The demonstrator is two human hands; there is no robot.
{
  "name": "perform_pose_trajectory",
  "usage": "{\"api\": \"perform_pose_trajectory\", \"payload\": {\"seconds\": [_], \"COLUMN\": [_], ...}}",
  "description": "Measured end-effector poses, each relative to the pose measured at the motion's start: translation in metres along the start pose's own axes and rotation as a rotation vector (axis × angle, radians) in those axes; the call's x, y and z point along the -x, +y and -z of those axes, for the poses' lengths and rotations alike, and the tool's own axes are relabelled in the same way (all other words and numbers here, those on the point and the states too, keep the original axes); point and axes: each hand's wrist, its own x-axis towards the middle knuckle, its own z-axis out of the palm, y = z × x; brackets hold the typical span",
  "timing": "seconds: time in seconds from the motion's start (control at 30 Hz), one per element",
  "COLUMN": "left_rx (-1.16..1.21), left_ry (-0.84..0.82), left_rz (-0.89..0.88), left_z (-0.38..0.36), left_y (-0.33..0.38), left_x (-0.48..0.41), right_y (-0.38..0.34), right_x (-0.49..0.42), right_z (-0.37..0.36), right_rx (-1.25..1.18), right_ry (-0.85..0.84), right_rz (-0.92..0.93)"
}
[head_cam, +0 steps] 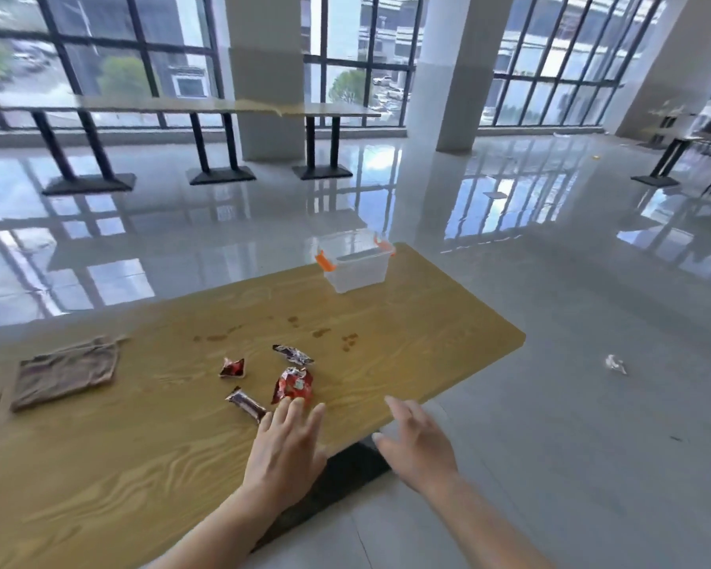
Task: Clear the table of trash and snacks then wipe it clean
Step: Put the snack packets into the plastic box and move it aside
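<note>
- One crumpled red foil wrapper (293, 386) lay just ahead of the left hand (286, 449), whose straight fingers were spread and empty.
- Right hand (417, 441), also spread, hung farther off, past the yellow wood-grain table's (427, 322) edge.

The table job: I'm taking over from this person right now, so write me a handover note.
The left hand is open, fingers straight, fingertips at the large red wrapper; it holds nothing.
The right hand is open, just off the near edge of the table, and holds nothing.
Things: the small red wrapper, dark wrapper and dark bar wrapper lie close around the large one. The brown cloth lies flat to the left. The clear box with orange latches stands at the far end.
Done: nothing visible.
Left: clear all four wrappers, then wipe the brown stains with the cloth.
</note>
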Motion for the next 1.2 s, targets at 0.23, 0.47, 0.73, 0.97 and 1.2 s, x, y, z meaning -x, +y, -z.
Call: {"api": "perform_pose_trajectory", "payload": {"seconds": [0.23,0.47,0.73,0.97,1.2], "left_rx": [0.059,0.074,0.078,0.055,0.038], "left_ry": [0.041,-0.002,-0.071,-0.032,0.028], "left_rz": [0.118,0.146,0.184,0.187,0.246], "left_z": [0.010,0.005,-0.014,-0.014,-0.010], "left_y": [-0.087,-0.136,-0.145,-0.120,-0.075], "left_x": [-0.016,-0.041,-0.073,-0.173,-0.316], "right_y": [-0.084,-0.129,-0.120,-0.065,-0.004], "right_x": [-0.068,-0.120,-0.177,-0.290,-0.424], "right_z": [-0.035,-0.055,-0.059,-0.016,0.036], "right_rx": [0.011,0.031,0.028,0.026,0.037], "right_ry": [-0.063,-0.126,-0.169,-0.103,-0.078], "right_rz": [0.076,0.086,0.069,0.046,0.093]}}
